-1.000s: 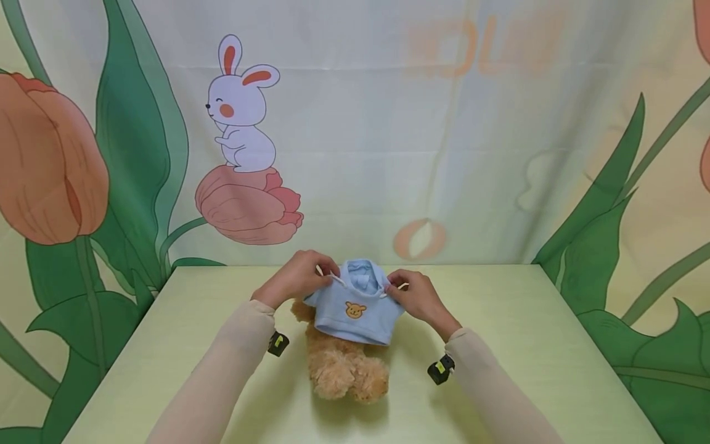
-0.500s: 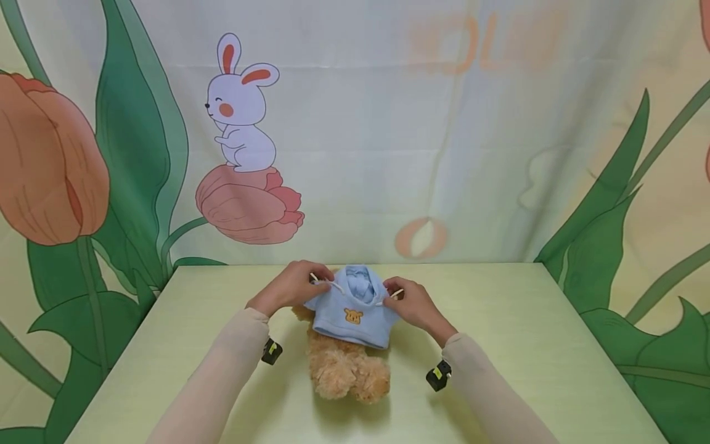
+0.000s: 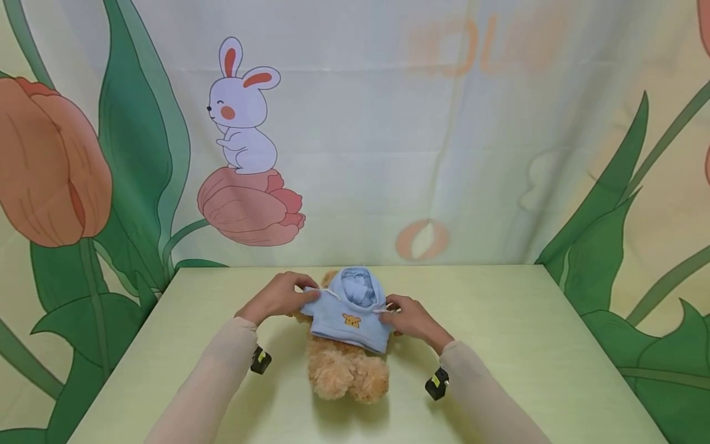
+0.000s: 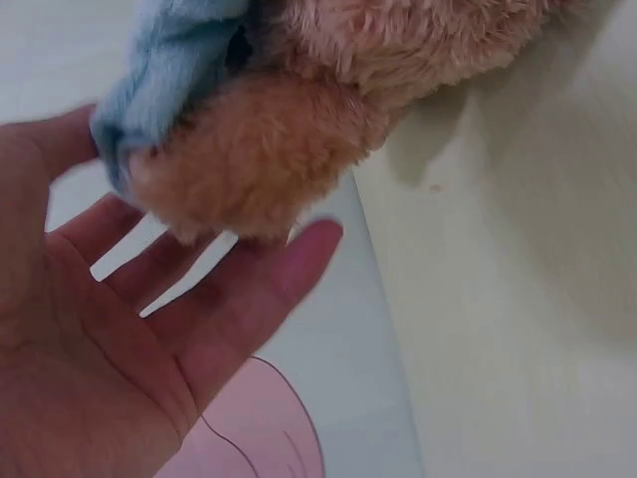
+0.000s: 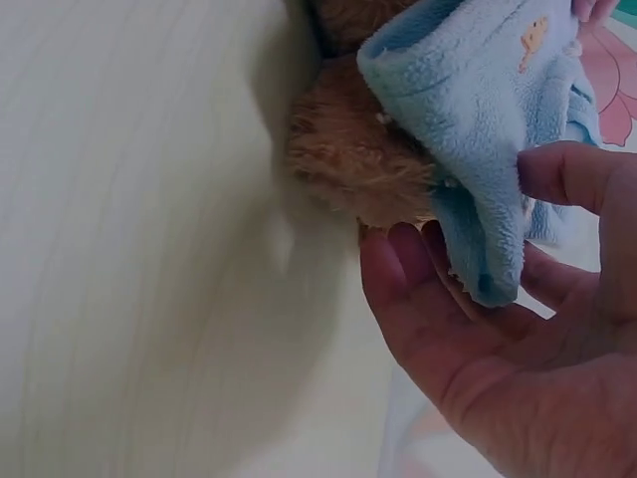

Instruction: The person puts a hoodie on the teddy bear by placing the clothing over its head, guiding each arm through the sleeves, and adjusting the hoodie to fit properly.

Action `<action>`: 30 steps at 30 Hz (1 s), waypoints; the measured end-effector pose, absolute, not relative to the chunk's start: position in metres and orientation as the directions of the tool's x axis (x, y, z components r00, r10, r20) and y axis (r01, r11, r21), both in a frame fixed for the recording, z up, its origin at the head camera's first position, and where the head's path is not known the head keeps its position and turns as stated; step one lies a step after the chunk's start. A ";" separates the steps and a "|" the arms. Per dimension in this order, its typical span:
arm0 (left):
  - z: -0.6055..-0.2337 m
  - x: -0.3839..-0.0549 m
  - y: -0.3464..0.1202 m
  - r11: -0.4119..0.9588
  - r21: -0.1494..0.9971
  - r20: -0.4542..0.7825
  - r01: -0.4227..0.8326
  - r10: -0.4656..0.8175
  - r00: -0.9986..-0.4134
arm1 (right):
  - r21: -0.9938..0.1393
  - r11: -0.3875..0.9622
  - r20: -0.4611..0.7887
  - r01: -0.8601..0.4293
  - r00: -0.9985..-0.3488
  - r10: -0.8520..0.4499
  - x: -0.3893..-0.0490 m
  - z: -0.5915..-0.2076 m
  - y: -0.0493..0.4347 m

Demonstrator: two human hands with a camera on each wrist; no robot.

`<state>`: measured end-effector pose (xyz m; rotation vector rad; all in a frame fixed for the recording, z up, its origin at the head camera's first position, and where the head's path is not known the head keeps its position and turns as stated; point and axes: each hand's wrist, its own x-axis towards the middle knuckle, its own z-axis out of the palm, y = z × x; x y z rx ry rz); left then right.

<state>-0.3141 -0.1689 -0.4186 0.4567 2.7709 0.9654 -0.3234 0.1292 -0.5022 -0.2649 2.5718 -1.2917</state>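
A pale blue doll hoodie [image 3: 346,317] with a small embroidered animal face lies over the upper body of a brown plush toy [image 3: 333,370]. Below the hem its legs show; the hood opening holds only blue cloth, and the toy's face is hidden. My left hand [image 3: 283,295] pinches the hoodie's left shoulder and sleeve. In the left wrist view, the furry arm [image 4: 259,149] pokes out of that sleeve, near my spread fingers [image 4: 269,289]. On the other side my right hand [image 3: 410,317] pinches the opposite sleeve, thumb in front and fingers behind, close to the other furry arm [image 5: 348,139].
A pale green table [image 3: 499,345] bears the toy near its back edge. Behind it hangs a backdrop cloth [image 3: 355,142] printed with tulips and a rabbit. Each wrist carries a small black camera [image 3: 437,383].
Both hands have come down, the left also outward from collar to sleeve. The hoodie sits lower and leans right-side down. A patch of brown fur now shows beside the hood.
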 end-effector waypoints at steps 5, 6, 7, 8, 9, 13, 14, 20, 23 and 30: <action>-0.419 -0.310 -0.172 0.693 0.711 -0.155 0.122 0.323 -0.934 | -0.827 0.562 -0.201 0.007 -0.938 -0.283 -0.320 -0.502 0.128; -0.419 -0.310 -0.172 0.684 0.719 -0.157 0.119 0.327 -0.932 | -0.831 0.557 -0.206 0.011 -0.935 -0.289 -0.320 -0.502 0.128; -0.420 -0.310 -0.173 0.679 0.723 -0.151 0.125 0.333 -0.931 | -0.838 0.545 -0.213 0.022 -0.933 -0.291 -0.319 -0.502 0.127; -0.420 -0.310 -0.175 0.675 0.726 -0.143 0.133 0.337 -0.931 | -0.848 0.529 -0.222 0.034 -0.929 -0.296 -0.319 -0.502 0.127; -0.422 -0.310 -0.176 0.674 0.726 -0.137 0.135 0.335 -0.932 | -0.857 0.513 -0.227 0.042 -0.925 -0.303 -0.319 -0.502 0.127; -0.430 -0.311 -0.185 0.662 0.733 -0.106 0.156 0.338 -0.935 | -0.897 0.433 -0.260 0.090 -0.899 -0.352 -0.319 -0.506 0.126; -0.432 -0.311 -0.187 0.655 0.741 -0.107 0.148 0.333 -0.937 | -0.904 0.416 -0.266 0.098 -0.892 -0.366 -0.320 -0.507 0.126; -0.439 -0.310 -0.200 0.597 0.801 -0.154 0.038 0.267 -0.951 | -0.929 0.358 -0.252 0.098 -0.874 -0.415 -0.321 -0.512 0.118; -0.441 -0.309 -0.202 0.585 0.811 -0.165 -0.003 0.224 -0.960 | -0.934 0.350 -0.218 0.071 -0.889 -0.402 -0.322 -0.512 0.115; -0.446 -0.307 -0.187 0.549 0.836 -0.141 -0.003 0.210 -0.967 | -0.919 0.394 -0.151 0.007 -0.930 -0.335 -0.320 -0.505 0.125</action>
